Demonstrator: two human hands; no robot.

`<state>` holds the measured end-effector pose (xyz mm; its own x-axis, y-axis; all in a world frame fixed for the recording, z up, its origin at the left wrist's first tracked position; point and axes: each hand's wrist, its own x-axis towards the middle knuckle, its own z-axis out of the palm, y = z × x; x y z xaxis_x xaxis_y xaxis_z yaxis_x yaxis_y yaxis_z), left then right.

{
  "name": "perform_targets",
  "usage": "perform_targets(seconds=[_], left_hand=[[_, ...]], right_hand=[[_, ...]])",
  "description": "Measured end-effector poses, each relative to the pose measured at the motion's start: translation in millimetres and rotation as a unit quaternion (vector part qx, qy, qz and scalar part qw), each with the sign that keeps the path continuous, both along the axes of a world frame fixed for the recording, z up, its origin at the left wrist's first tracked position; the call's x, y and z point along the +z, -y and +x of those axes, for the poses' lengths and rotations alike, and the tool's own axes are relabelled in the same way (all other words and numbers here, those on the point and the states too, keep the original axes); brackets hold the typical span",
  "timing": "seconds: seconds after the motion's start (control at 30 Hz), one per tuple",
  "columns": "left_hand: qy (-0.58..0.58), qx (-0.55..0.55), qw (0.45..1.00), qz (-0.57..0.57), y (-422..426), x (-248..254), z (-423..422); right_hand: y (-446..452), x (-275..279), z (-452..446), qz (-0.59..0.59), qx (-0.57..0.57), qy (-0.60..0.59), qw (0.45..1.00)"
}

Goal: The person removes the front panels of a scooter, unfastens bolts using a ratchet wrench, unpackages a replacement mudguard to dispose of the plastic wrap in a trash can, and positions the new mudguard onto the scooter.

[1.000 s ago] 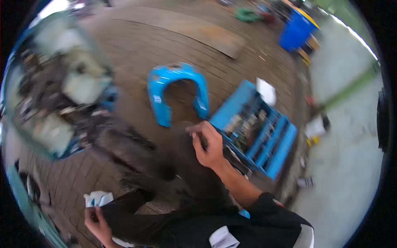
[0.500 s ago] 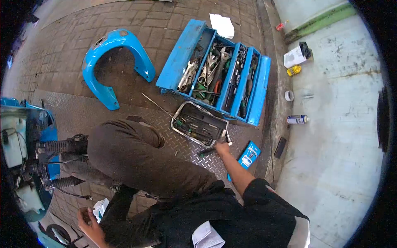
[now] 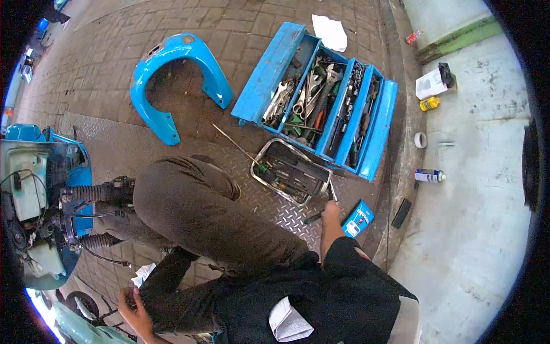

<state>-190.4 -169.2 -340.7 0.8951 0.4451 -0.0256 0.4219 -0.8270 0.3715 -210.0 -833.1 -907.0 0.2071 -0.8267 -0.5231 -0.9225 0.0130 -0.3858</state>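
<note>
My right hand [image 3: 330,213] is closed beside the right corner of an open metal tray [image 3: 264,182] that holds small tools and bits. A dark handle [image 3: 313,218] sticks out to its left and a silver metal shaft [image 3: 333,191] points up from it. Whether these are one tool, I cannot tell. At lower left, my left hand [image 3: 133,311] hangs with its fingers loosely bent and apart, holding nothing, near a crumpled white cloth or paper [image 3: 143,274]. Behind the tray stands an open blue toolbox [image 3: 269,71] full of spanners, pliers and sockets.
A blue curved body panel [image 3: 139,92] lies on the brick floor. Left of my knee is a partly stripped motorbike [image 3: 94,192]. A blue box [image 3: 358,218] lies by my right forearm; a spray can [image 3: 429,175] and a yellow bottle [image 3: 429,103] are along the wall.
The view has shifted, so most things sit further right. My right hand has drawn slightly back from the tray, the dark handle moving with it. My left hand stays low at the left.
</note>
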Motion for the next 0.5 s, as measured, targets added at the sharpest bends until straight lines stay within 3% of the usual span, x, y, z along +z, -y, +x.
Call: perform_targets(seconds=[0.03,0.07,0.1,0.13,0.2,0.3,0.33,0.37,0.43,0.5], left_hand=[[0.008,0.000,1.000,-0.001,3,2,2],[-0.005,0.034,0.999,-0.042,6,6,6],[-0.020,0.066,0.994,-0.083,8,9,9],[-0.015,0.064,0.994,-0.084,11,8,12],[0.050,0.026,0.998,-0.015,19,7,18],[0.032,0.080,0.991,-0.106,44,18,35],[0.087,0.018,0.995,-0.055,45,9,36],[0.090,0.024,0.994,-0.052,53,13,42],[0.120,-0.105,0.985,-0.061,84,26,61],[0.095,-0.181,0.970,-0.129,103,35,75]], right_hand=[[5,11,1,0.031,0.091,-0.007,0.995],[-7,58,19,0.051,-0.148,0.120,0.980],[-15,85,29,0.069,-0.377,0.236,0.893],[-7,76,19,0.070,-0.376,0.242,0.892],[15,56,-7,-0.135,-0.232,0.206,0.941],[-28,210,18,-0.147,0.034,0.202,0.968],[-37,241,26,-0.110,0.045,0.217,0.969],[-43,274,37,-0.107,0.050,0.220,0.968],[-56,339,67,0.002,0.188,0.211,0.959],[-81,407,109,0.035,0.246,0.257,0.934]])
